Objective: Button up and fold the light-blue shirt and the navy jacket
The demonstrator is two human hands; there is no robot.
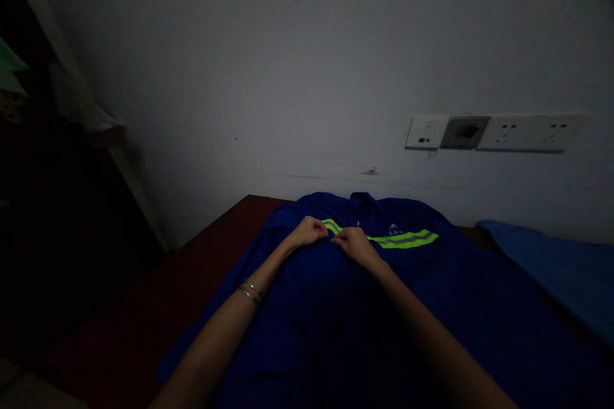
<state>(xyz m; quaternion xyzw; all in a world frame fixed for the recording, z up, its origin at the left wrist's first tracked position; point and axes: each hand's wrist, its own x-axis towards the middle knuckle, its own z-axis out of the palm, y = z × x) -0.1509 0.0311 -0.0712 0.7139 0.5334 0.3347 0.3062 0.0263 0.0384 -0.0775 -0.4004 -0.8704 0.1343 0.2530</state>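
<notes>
A dark blue work jacket [297, 307] lies spread out, its collar toward the wall. Across its chest runs a yellow-green reflective stripe [407, 240] with a grey band. My left hand [308, 232] has its fingers closed in a pinch on the jacket's front, by the left part of the stripe. A silver bracelet [250, 291] circles that wrist. Just to its right, my right hand [355, 246] also pinches the jacket front, covering the middle of the stripe. The fingertips almost meet; the small bit of fabric or fastening between them is too dim to make out.
Under the jacket is a dark red-brown tabletop [192, 255]. A lighter blue cloth [551, 268] lies at the right. The grey wall [288, 77] behind carries a row of sockets and switches [520, 133]. Dark furniture [57, 204] stands at the left.
</notes>
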